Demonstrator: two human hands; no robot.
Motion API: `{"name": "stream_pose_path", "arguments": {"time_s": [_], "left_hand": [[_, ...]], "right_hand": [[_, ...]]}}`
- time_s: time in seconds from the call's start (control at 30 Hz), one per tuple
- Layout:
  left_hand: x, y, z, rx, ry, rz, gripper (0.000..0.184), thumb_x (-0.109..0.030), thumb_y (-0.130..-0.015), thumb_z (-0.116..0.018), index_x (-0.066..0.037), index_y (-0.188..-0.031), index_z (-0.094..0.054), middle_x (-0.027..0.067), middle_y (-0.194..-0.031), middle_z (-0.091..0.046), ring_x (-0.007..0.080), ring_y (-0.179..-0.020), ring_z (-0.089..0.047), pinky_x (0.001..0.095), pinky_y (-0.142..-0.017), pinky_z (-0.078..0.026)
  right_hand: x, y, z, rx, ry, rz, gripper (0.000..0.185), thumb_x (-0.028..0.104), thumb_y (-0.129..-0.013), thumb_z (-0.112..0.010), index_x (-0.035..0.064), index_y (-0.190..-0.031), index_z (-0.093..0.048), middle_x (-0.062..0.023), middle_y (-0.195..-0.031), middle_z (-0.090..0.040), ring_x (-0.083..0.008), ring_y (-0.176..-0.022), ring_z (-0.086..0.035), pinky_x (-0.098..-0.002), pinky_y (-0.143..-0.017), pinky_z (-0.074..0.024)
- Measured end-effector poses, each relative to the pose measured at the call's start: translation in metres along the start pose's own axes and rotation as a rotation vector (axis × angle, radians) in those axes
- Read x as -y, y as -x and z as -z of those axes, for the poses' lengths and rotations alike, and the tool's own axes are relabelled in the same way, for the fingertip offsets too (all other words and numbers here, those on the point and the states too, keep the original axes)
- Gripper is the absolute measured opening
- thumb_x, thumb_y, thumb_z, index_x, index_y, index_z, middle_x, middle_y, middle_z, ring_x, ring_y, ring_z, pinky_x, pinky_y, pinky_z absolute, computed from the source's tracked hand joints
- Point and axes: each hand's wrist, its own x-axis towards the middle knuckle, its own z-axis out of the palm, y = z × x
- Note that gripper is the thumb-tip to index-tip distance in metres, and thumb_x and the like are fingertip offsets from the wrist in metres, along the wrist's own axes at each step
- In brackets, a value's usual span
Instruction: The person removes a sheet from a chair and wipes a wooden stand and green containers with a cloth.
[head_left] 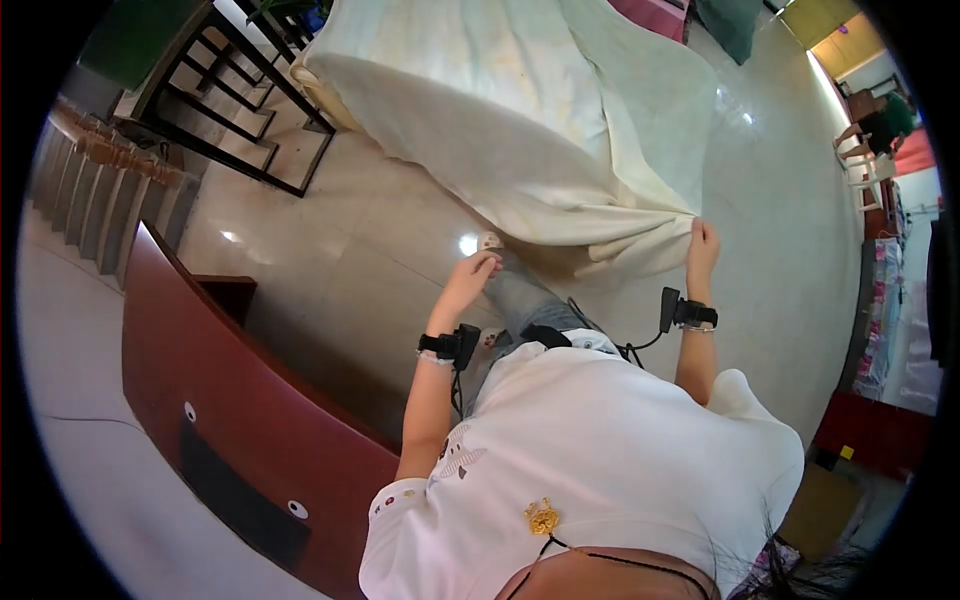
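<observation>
A large pale cream cloth [500, 110] is draped over something at the top middle, its edge hanging in folds above the floor. My right hand [703, 240] is closed on the gathered corner of this cloth, at its lower right. My left hand [477, 272] hangs over my leg, apart from the cloth, with its fingers curled together; whether anything small is between them is too small to make out. Black devices are strapped to both wrists.
A dark red curved desk [270, 400] stands at the left. Beyond it are a black metal frame table [230, 140] and steps [110, 200]. At the far right a person [880, 125] is near a white chair [870, 175]. Shiny tiled floor [780, 250] lies between.
</observation>
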Motion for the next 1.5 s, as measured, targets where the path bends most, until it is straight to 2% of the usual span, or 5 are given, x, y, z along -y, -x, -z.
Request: {"name": "stream_pose_path", "arguments": {"time_s": [0.23, 0.67, 0.77, 1.3, 1.5], "left_hand": [[0.005, -0.077, 0.072, -0.198, -0.151, 0.024, 0.031, -0.018, -0.083, -0.042, 0.002, -0.107, -0.043, 0.0117, -0.093, -0.054, 0.016, -0.078, -0.053, 0.0262, -0.069, -0.042], [-0.073, -0.273, 0.134, -0.773, -1.054, -0.481, 0.045, -0.025, -0.069, -0.06, -0.003, -0.104, -0.043, 0.0126, -0.105, -0.042, 0.0305, -0.095, -0.043, 0.0388, -0.075, -0.039], [-0.067, -0.299, 0.14, -0.811, -1.094, -0.264, 0.039, -0.025, -0.067, -0.062, -0.004, -0.096, -0.047, 0.0112, -0.1, -0.043, 0.0293, -0.091, -0.043, 0.0381, -0.073, -0.038], [-0.123, -0.313, 0.199, -0.384, -1.461, -0.378, 0.012, -0.016, -0.071, -0.051, -0.004, -0.073, -0.051, 0.0093, -0.079, -0.046, 0.0231, -0.076, -0.047, 0.0334, -0.065, -0.036], [-0.175, -0.299, 0.228, -0.441, -1.178, -0.877, 0.009, -0.011, -0.071, -0.051, -0.003, -0.07, -0.046, 0.0095, -0.075, -0.042, 0.0246, -0.071, -0.044, 0.0331, -0.065, -0.033]], "right_hand": [[0.02, -0.006, -0.047, -0.554, -0.504, -0.311, 0.031, 0.023, -0.084, -0.039, -0.0047, -0.079, -0.051, -0.0088, -0.077, -0.053, -0.0152, -0.068, -0.042, -0.0275, -0.065, -0.0353], [0.026, -0.019, -0.055, -0.809, -0.627, -0.476, 0.03, 0.021, -0.083, -0.037, -0.0048, -0.087, -0.05, -0.0094, -0.083, -0.053, -0.0173, -0.076, -0.049, -0.0291, -0.07, -0.0389], [0.027, -0.012, -0.049, -0.814, -0.681, -0.501, 0.03, 0.022, -0.083, -0.038, -0.0051, -0.091, -0.05, -0.011, -0.088, -0.053, -0.0199, -0.078, -0.051, -0.03, -0.069, -0.0404], [0.031, -0.005, -0.071, -0.701, 0.036, -0.591, 0.03, 0.023, -0.08, -0.044, -0.0038, -0.086, -0.055, -0.0136, -0.081, -0.057, -0.0207, -0.073, -0.052, -0.0304, -0.066, -0.0403], [0.034, -0.008, -0.149, -0.591, 0.318, -0.3, 0.025, 0.015, -0.071, -0.05, -0.005, -0.086, -0.055, -0.0202, -0.084, -0.057, -0.03, -0.079, -0.054, -0.0357, -0.073, -0.0409]]}}
